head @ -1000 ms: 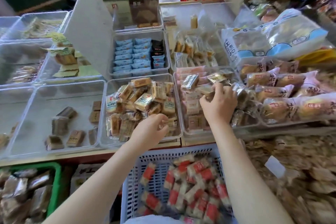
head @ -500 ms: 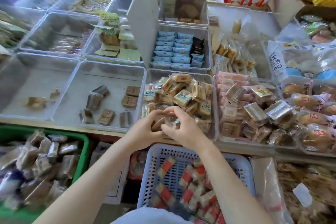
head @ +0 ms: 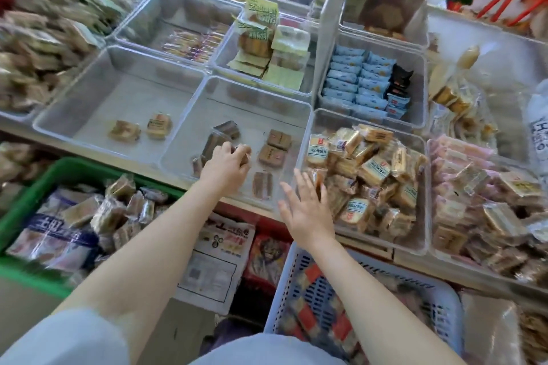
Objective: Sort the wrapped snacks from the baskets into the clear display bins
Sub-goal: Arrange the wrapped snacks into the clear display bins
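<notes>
**Left hand in the brown-snack bin**

Head view: the left hand (head: 226, 163) reaches into a clear display bin (head: 305, 127), fingers curled round a brown wrapped snack (head: 243, 154) — other brown packs lie nearby. The right hand (head: 305, 207) hovers flat, fingers spread, holding nothing, above the white basket (head: 439, 314) — beside the fuller bin (head: 424, 216).

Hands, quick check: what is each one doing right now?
Left hand: fingers curled on a brown wrapped snack inside the clear bin.
Right hand: open, fingers spread, holding nothing.
</notes>
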Motion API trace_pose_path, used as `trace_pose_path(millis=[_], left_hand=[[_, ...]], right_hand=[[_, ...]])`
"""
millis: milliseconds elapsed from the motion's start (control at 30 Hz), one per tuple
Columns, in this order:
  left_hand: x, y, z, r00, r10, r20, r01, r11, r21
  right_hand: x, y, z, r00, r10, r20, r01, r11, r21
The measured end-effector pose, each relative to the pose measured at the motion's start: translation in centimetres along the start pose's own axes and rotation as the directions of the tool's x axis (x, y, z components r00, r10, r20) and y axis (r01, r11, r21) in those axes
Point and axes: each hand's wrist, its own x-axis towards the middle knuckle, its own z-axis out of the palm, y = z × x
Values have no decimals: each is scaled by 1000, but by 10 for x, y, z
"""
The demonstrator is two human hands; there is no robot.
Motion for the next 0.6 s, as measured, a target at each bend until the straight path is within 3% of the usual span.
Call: trace_pose_path(millis=[133,267,367,467,600], left_hand=[[6,0,11,993,-27,118,24,999,32],[-18,27,4,994,59,-96,-63,997,-45],[-49,70,1,971,116,-209,-156,970,-187],[-74,125,13,951,258,-170,-286,942,-173],[-89,196,43,906,424,0,-421,899,-118]], right_hand=[[1,0,-2,1000,8,8,-8,1000,11],[-2,-2,-14,1000,-15,2,14,995,100],[-21,11,-34,966,8,-257,48,976,214],[-59,62,-54,837,195,-511,-67,964,257],[-117,168,-67,682,577,-449,-454,815,359]])
